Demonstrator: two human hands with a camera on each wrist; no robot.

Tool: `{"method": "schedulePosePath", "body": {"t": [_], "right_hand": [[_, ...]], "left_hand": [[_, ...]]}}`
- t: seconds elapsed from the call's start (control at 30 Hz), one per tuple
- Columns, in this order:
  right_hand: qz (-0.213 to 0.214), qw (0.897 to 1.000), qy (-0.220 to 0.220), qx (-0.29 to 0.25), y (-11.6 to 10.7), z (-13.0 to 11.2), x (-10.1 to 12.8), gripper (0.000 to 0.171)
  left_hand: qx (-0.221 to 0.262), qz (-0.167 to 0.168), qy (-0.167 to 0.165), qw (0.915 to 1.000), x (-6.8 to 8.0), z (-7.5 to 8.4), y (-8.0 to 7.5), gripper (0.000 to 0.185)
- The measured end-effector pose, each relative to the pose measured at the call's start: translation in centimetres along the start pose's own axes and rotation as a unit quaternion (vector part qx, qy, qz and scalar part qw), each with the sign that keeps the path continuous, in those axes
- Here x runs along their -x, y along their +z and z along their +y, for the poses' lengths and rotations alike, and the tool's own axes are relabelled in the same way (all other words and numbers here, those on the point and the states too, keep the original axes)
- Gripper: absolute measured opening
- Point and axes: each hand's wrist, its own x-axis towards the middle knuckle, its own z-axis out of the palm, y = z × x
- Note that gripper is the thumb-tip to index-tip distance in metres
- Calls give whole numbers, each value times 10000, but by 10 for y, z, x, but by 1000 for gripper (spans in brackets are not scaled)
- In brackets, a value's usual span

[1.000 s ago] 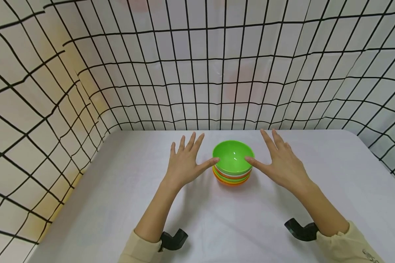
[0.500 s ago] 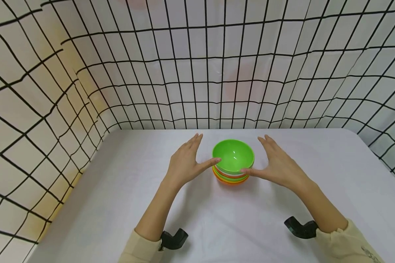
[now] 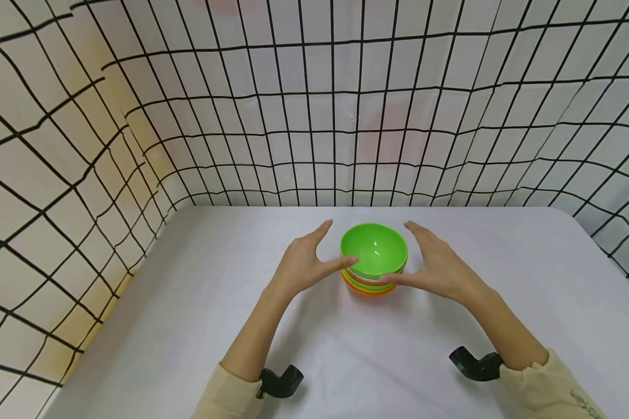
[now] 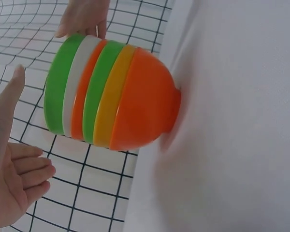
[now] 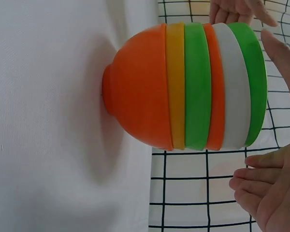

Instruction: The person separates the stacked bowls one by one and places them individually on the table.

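A nested stack of bowls (image 3: 374,273) stands on the white table (image 3: 346,349), with a bright green bowl (image 3: 374,250) on top and white, orange, green, yellow and orange ones under it. My left hand (image 3: 305,263) is just left of the stack, fingers straight, thumb by the top rim. My right hand (image 3: 436,265) mirrors it on the right, thumb low beside the stack. Neither hand grips anything. In the left wrist view the stack (image 4: 111,99) sits a small gap away from my left hand (image 4: 9,174). The right wrist view shows the stack (image 5: 193,87) beside my right hand (image 5: 275,193).
A white curtain with a black grid (image 3: 314,116) closes off the back and left of the table. Black wrist camera mounts (image 3: 280,381) (image 3: 474,364) sit on both forearms. The table's right edge (image 3: 608,256) runs diagonally.
Both hands have turned from flat and spread to edge-on and have moved inward to flank the stack more closely. My right thumb has dropped lower along the stack. The bowls stay in place.
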Motion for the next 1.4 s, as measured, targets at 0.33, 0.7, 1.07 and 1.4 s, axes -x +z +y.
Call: {"method": "schedulePosePath", "body": {"t": [0.33,0.7,1.07,1.4], "right_hand": [[-121,9988,-16,-473,10,3,-5,114],[-103,9948,-86,-1007,24,2,-12,115],[-79,9922,-45,-1242,25,0,-15,117],[-35,9893,-166,-1447,27,2,-16,104]], "left_hand": [[-168,-478,113,9987,-4,-2,9,106],[-35,-761,160,9970,-6,-1,16,103],[89,-766,224,9968,-6,-1,18,96],[58,-821,103,9966,-5,0,19,96]]}}
